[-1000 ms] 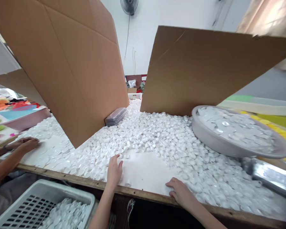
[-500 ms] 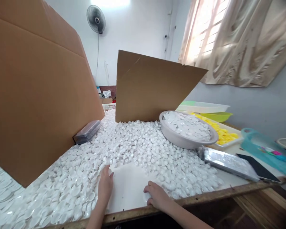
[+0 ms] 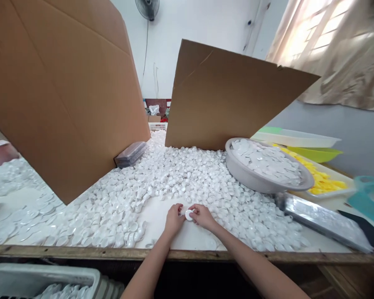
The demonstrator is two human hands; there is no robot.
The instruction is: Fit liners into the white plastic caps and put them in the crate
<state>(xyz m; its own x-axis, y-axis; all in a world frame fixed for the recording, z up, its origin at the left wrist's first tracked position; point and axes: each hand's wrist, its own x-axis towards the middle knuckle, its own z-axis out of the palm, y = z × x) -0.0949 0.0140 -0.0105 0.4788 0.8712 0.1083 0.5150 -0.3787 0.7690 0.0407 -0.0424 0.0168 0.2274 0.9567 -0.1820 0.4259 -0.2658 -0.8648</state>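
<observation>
We are pinching one small white cap (image 3: 188,215) between our left hand (image 3: 173,219) and right hand (image 3: 202,216), fingers curled shut around it, over the bare table (image 3: 190,236). Behind, a cap pile (image 3: 180,174), a gray bowl (image 3: 243,174) and cardboard (image 3: 224,99) are sitting.

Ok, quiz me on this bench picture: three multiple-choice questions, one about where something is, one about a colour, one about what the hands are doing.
1. Where is the grey basin of white discs?
A. right of the hands
B. under the bench
C. behind the left cardboard

2. What colour are the pieces in the tray beyond the basin?
A. red
B. yellow
C. black

3. What do the left hand and right hand do?
A. rest apart
B. lift the basin
C. meet on one white cap

Answers: 1 A, it sits on the caps at right. 2 B, yellow shows behind its rim. 3 C, the fingers of both pinch a single cap.
</observation>
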